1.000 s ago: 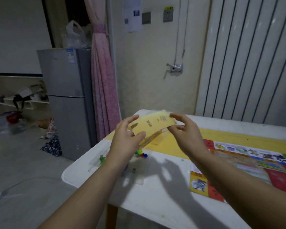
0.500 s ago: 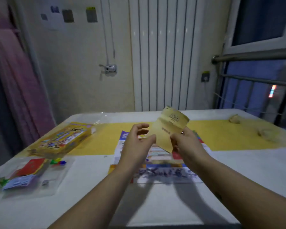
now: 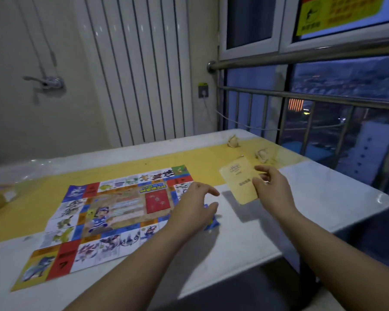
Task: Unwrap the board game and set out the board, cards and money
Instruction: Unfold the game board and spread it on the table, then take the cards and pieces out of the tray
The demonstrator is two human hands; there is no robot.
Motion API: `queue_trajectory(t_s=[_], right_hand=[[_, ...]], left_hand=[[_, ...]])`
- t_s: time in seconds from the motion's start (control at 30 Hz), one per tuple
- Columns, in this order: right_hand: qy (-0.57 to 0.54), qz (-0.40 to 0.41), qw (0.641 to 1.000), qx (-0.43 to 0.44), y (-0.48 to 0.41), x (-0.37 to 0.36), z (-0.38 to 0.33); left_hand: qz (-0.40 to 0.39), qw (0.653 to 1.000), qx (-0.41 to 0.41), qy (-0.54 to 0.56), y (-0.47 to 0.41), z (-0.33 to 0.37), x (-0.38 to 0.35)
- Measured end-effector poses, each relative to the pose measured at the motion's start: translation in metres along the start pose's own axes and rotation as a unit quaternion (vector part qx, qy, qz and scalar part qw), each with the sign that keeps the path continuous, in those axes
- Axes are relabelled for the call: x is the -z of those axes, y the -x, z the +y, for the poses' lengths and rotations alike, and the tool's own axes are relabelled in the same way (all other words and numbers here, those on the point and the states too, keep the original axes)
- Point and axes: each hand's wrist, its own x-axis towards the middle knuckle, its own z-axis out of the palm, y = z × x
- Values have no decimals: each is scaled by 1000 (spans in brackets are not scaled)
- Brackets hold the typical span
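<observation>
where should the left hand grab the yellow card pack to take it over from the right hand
Pinch the free left long edge of the yellow card pack, coming in from the left. The right hand holds its right edge, and the pack hangs tilted above the table, so a thumb on top and fingers underneath should fit there.

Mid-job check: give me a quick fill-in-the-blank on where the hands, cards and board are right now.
1. The right hand pinches the ____ cards.
2. The left hand is ____, holding nothing.
3. The board lies flat on the ____.
4. ____ crumpled scraps lie on the yellow strip.
Missing: yellow; open; table; two.
</observation>
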Motion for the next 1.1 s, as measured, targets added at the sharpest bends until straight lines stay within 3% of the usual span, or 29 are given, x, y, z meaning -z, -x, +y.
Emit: queue_trajectory(t_s=[0.17, 0.4, 0.53, 0.67, 0.87, 1.1], right_hand=[[101, 68, 992, -43, -53, 47, 49], [232, 69, 967, -73, -116, 53, 88], [395, 42, 917, 27, -104, 40, 79], [357, -74, 919, 147, -68, 10, 47], [285, -259, 899, 208, -17, -44, -18], [197, -345, 879, 263, 49, -128, -80]], left_hand=[[-38, 990, 2, -138, -32, 0, -26], [-56, 978, 64, -188, -59, -12, -42], [-46, 978, 59, -195, -67, -19, -45], [-36, 983, 45, -172, -66, -25, -40], [18, 987, 34, -155, -35, -50, 3], [93, 966, 82, -228, 51, -101, 83]])
